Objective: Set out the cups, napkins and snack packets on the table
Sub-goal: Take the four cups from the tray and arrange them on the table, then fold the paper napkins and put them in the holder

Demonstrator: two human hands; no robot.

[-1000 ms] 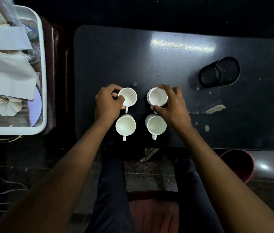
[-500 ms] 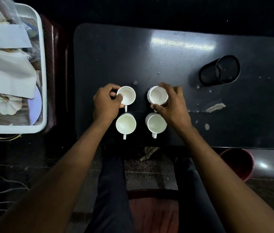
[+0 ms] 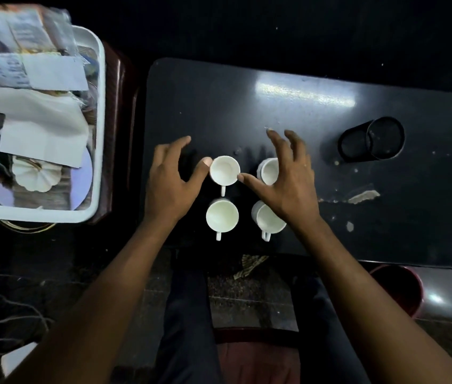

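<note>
Four white cups point(image 3: 222, 216) in a square on table point(image 3: 385, 231). Left hand point(image 3: 171, 180), right hand point(image 3: 288, 181) both spread, gripping nothing.

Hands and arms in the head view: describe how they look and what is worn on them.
Both arms are bare from the bottom edge of the picture to the fingers: no sleeves, gloves or watch show. The left hand and right hand carry no visible rings or bands. Fingernails are short, and a pale thumbnail shows on the left hand. Dim light hides finer marks.
</note>
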